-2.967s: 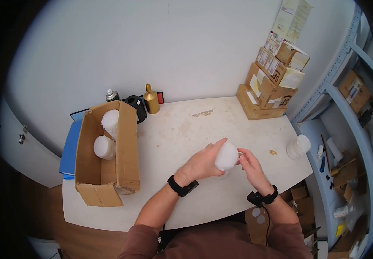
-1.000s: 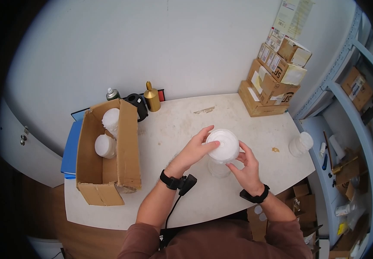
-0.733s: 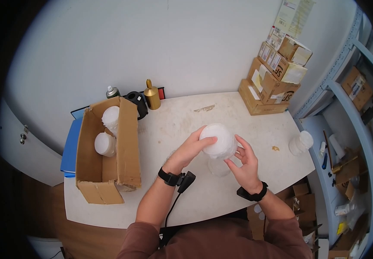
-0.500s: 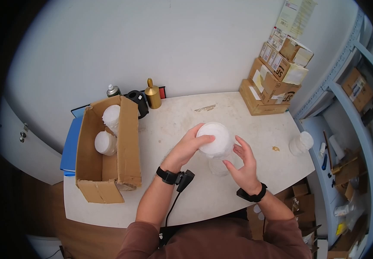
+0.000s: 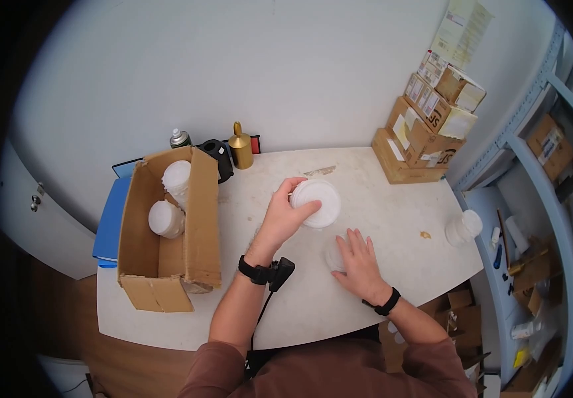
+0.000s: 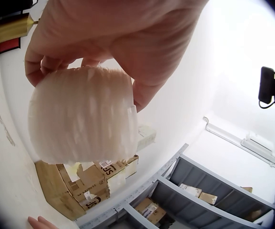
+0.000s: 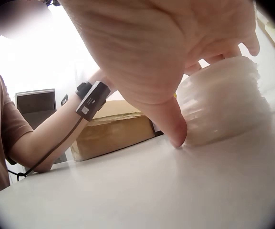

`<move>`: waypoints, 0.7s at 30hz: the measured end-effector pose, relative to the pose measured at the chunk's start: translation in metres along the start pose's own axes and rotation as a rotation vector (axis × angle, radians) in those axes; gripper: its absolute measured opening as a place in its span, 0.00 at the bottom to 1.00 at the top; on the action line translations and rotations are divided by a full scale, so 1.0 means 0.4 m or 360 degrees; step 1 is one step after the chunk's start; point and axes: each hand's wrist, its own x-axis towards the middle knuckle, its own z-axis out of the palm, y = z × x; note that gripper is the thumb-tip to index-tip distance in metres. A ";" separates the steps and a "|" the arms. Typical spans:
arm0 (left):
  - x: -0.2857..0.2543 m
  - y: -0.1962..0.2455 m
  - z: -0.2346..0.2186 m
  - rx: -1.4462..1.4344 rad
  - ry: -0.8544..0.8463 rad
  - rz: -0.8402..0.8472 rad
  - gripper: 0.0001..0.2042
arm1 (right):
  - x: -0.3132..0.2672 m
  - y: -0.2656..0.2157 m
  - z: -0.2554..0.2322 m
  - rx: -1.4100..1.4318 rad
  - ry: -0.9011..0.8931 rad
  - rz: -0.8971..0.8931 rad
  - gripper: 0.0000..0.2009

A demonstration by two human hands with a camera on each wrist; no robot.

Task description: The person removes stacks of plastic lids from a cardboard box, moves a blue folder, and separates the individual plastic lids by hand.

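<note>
My left hand (image 5: 281, 215) holds a stack of round, white translucent pieces that look like plastic lids (image 5: 324, 194), thumb on the top face and fingers around the far side. In the left wrist view the stack's (image 6: 82, 117) ridged side shows many thin layers. My right hand (image 5: 363, 270) is low at the table beside a second, clearer stack of the same kind (image 5: 333, 256), its fingers fairly straight. The right wrist view has this lower stack (image 7: 225, 105) standing on the table, with the right thumb along its near side and the fingertips partly hidden behind it.
An open cardboard box (image 5: 203, 219) on the left contains two white stacks (image 5: 166, 219). Another stack (image 5: 463, 227) stands near the table's right edge. At the back are a brass-coloured weight-like object (image 5: 241, 151), a spray can (image 5: 180, 138) and piled cartons (image 5: 426, 139). Shelving (image 5: 532, 172) rises on the right.
The left hand has taken the upper stack up and leftward, away from the lower one. My right hand has left the upper stack and come down beside the lower stack on the table.
</note>
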 end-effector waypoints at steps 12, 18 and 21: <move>-0.001 -0.046 -0.025 0.0581 -0.0566 -0.0326 0.31 | 0.046 0.177 -0.011 -0.0147 0.0240 0.0449 0.43; -0.005 -0.118 0.011 0.0770 -0.1101 -0.0674 0.30 | 0.078 0.124 -0.061 0.0177 0.0386 -0.0048 0.40; -0.010 -0.138 0.020 0.0745 -0.1115 -0.0573 0.29 | 0.096 0.095 -0.068 0.0203 0.0283 -0.0378 0.36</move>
